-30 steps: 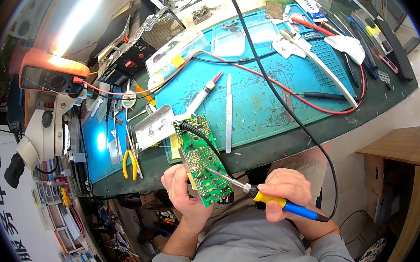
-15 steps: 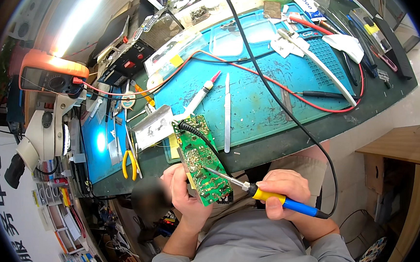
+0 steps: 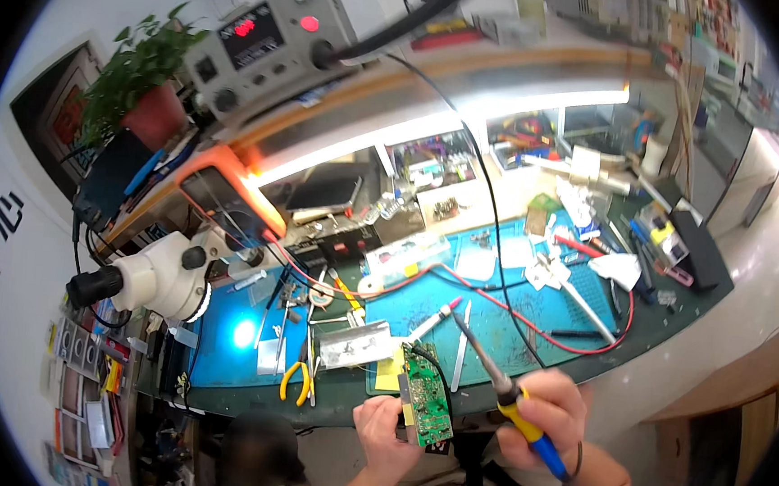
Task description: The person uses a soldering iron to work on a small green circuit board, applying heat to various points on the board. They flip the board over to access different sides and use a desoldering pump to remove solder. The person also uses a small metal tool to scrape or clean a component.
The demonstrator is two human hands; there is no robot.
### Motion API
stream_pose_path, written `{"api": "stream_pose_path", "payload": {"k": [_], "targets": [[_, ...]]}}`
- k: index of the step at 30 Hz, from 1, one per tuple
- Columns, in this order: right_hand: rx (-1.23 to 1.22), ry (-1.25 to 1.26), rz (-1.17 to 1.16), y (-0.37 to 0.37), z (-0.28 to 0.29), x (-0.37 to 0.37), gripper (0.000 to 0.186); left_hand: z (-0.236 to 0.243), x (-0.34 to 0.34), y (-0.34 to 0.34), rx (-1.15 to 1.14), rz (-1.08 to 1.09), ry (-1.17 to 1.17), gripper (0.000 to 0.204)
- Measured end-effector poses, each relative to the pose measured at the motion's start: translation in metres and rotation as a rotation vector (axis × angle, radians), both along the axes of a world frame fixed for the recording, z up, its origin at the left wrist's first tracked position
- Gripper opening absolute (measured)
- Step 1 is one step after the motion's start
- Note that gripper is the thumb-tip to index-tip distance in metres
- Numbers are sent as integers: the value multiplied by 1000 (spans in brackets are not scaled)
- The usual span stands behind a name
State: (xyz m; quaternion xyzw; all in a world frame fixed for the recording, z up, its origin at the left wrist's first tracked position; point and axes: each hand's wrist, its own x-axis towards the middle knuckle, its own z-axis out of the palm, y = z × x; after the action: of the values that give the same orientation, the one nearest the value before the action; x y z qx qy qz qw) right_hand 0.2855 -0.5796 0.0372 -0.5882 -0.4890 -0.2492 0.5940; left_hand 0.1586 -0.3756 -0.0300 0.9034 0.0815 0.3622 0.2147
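My left hand (image 3: 388, 437) grips a green circuit board (image 3: 430, 399) by its lower left edge, its soldered side facing up. A black cable runs along the board's upper part. In my right hand (image 3: 551, 415) is a soldering iron (image 3: 526, 421) with a yellow and blue handle. Its metal tip points up and left, off the board and over the blue mat (image 3: 529, 316). Near the board's top lie a syringe (image 3: 434, 323) with a pink tip and a metal tray (image 3: 353, 344). A slim silver blade-like tool (image 3: 461, 361) rests beside them.
Yellow-handled pliers (image 3: 296, 382) lie on the left, near a white microscope (image 3: 156, 283). Behind stand an orange multimeter (image 3: 230, 200) and, on a shelf, a grey station with a red display (image 3: 257, 42). A black cord (image 3: 493, 182) hangs across the bench; a red lead (image 3: 494, 300) curves over the mat.
The iron's tip has lifted off the board and swung upward. The view has tilted up, showing the shelf, plant and grey station. My left hand still holds the board.
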Motion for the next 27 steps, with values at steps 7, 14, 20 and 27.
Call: {"api": "stream_pose_path", "payload": {"k": [7, 14, 20, 27], "targets": [[-146, -773, -284, 144, 155, 60, 54, -7, -13, 9, -50, -6, -42, 39], [-106, -781, -897, 251, 233, 152, 27, -4, -9, 0, -104, -55, -62, 38], [-257, -752, -969, 261, 231, 159, 29, -5, -12, 3, -99, -43, -91, 40], [-241, -834, -933, 248, 231, 163, 29, -2, -8, 0, -124, -60, -72, 36]]}}
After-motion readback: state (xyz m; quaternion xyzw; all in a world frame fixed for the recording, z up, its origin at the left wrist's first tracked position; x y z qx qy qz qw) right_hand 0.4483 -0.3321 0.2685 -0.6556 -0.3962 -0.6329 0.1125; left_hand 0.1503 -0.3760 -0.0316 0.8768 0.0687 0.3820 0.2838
